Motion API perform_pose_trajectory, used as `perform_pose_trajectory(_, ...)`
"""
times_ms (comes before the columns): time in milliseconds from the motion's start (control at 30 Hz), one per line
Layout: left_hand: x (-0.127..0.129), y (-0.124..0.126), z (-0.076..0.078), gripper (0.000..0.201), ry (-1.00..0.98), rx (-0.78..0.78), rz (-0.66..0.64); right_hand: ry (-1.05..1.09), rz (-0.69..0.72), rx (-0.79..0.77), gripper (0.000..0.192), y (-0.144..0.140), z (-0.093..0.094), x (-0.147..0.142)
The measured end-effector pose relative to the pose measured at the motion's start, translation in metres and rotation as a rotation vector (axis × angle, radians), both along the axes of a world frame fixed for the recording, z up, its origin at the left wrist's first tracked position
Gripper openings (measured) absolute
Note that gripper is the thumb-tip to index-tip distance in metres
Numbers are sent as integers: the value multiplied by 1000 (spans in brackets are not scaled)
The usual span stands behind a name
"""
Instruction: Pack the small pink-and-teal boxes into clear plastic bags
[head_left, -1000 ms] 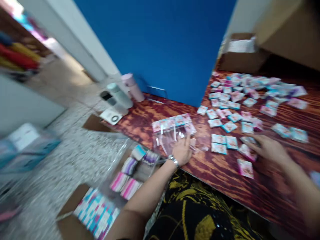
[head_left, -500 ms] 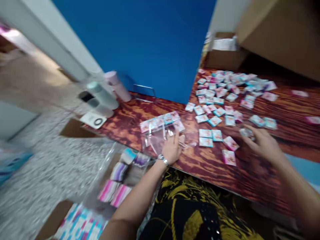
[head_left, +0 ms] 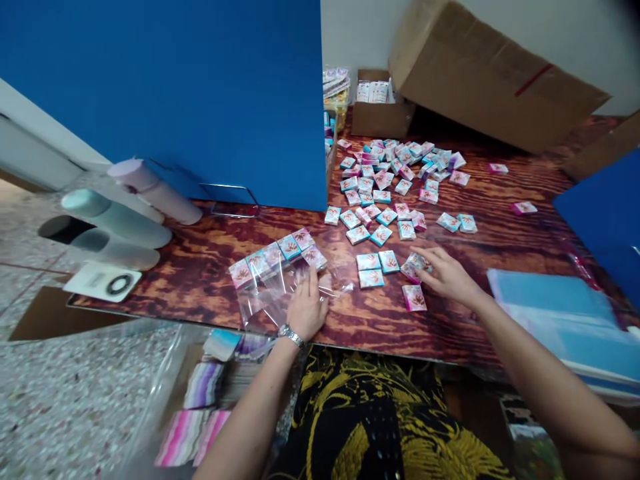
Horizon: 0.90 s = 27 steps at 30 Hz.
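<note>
While the left hand [head_left: 306,308] lies flat on the clear plastic bag [head_left: 280,288], pinning it, the right hand [head_left: 447,275] pinches one small packet [head_left: 414,265]. Best keep the bag mouth pinned and feed that packet in flat. Beyond, loose packets [head_left: 385,183] scatter across the dark wood-grain table [head_left: 210,267], a blue partition [head_left: 200,93] and cardboard boxes [head_left: 480,67] behind.
</note>
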<state>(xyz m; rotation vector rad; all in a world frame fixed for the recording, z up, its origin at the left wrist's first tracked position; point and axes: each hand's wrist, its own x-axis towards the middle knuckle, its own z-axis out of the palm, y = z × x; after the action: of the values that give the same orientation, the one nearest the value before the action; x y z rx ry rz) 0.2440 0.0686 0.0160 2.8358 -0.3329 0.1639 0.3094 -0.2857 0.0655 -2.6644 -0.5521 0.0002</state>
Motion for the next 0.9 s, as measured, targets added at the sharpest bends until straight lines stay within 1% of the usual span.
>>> perform_pose_trajectory(100,0,1,-1,86,-9,0,-5,-7,-29,-15,53,8,0,3)
perform_pose_trajectory(233,0,0,0,84,8,29,14,-10,-92,9,54,24,0,6)
perform_pose_trajectory(367,-1,-1,2,84,19,33,24,-62,-190,36,50,46,-8,9)
perform_pose_trajectory(433,0,-1,1,84,6,25,14,-114,-224,7,48,59,-14,11)
perform_pose_trajectory(467,0,-1,1,84,3,17,11,-130,-224,-44,47,65,-16,12)
perform_pose_trajectory(600,0,-1,2,83,23,-22,15,-91,-149,-373,43,77,-18,14)
perform_pose_trajectory(667,-2,-3,7,81,59,-28,32,-68,-100,-443,43,75,-16,11)
perform_pose_trajectory(800,-6,-7,14,75,139,-17,49,-103,35,-427,42,60,-18,10)
perform_pose_trajectory(900,-6,-7,11,76,134,-33,45,-154,69,-341,44,50,-22,14)
